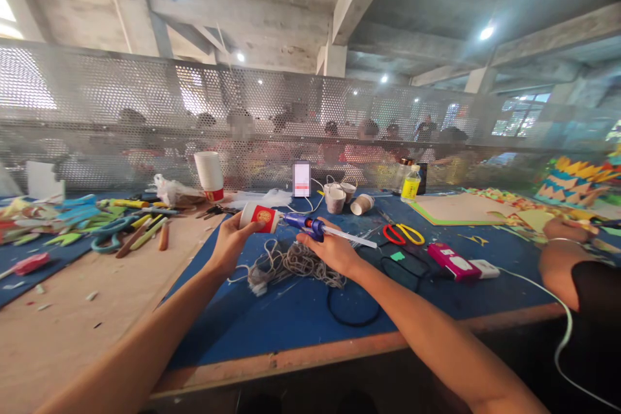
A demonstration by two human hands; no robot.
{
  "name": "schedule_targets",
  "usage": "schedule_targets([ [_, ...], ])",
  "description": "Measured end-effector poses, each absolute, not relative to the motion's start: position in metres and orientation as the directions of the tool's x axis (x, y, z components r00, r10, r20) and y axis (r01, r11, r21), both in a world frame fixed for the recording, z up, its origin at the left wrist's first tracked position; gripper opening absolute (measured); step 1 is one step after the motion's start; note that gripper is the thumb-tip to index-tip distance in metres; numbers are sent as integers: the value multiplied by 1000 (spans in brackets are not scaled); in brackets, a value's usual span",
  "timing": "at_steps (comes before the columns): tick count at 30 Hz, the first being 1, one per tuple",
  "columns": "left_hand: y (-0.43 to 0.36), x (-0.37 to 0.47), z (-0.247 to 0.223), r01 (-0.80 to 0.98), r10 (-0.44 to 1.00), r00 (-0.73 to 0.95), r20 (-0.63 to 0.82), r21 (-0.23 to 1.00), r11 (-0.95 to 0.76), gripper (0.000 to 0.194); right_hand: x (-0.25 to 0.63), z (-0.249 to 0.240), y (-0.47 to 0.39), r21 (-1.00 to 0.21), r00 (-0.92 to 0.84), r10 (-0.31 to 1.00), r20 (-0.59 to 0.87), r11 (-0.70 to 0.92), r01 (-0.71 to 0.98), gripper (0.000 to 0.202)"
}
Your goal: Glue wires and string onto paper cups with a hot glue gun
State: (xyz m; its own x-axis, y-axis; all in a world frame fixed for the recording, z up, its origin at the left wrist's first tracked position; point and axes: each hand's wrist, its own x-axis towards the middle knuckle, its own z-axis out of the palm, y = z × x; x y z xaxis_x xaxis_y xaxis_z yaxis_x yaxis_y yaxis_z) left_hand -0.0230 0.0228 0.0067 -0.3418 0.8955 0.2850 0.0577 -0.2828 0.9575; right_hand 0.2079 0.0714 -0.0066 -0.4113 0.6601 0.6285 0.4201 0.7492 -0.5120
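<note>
My left hand (229,242) holds a white paper cup with a red label (259,217) on its side, mouth facing left. My right hand (330,249) grips a blue hot glue gun (310,225) with a white glue stick (354,239) sticking out behind; the gun's nozzle touches the cup's base. Both hands hover over a tangle of pale twine (291,264) lying on the blue mat (291,317).
Red-and-yellow scissors (402,233), twine-wrapped cups (342,197), a cup stack (210,174), a phone (301,179) and a yellow bottle (411,184) sit behind. Pink power strip (451,261) to the right. Another person's arm (563,252) rests at far right. Foam scraps and teal scissors (109,233) lie left.
</note>
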Motion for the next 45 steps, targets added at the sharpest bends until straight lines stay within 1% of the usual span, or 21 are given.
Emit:
schedule_targets([
  [6,22,-22,9,72,900,-334,279,960,-270,45,208,-7,73,-510,-413,653,635,756,411,31],
  [13,22,-22,9,63,899,-331,288,957,-283,42,208,-5,71,-526,-404,666,627,745,410,30],
  [25,22,-21,7,-12,912,-306,274,957,-291,38,209,-5,74,-532,-415,670,615,741,410,31],
  [32,24,-24,2,-65,918,-273,288,947,-316,35,211,-5,76,-595,-400,720,567,694,405,37],
  [36,27,-24,0,-144,922,-216,320,924,-354,26,212,-5,78,-656,-413,755,509,651,381,37],
  [39,29,-25,1,-189,913,-214,348,902,-388,21,211,-5,81,-676,-400,780,481,621,397,35],
  [42,31,-27,2,-221,917,-215,337,898,-381,20,211,-7,84,-692,-372,787,493,614,381,33],
  [45,31,-27,2,-266,925,-220,312,892,-364,18,212,-8,89,-735,-332,811,482,580,351,33],
])
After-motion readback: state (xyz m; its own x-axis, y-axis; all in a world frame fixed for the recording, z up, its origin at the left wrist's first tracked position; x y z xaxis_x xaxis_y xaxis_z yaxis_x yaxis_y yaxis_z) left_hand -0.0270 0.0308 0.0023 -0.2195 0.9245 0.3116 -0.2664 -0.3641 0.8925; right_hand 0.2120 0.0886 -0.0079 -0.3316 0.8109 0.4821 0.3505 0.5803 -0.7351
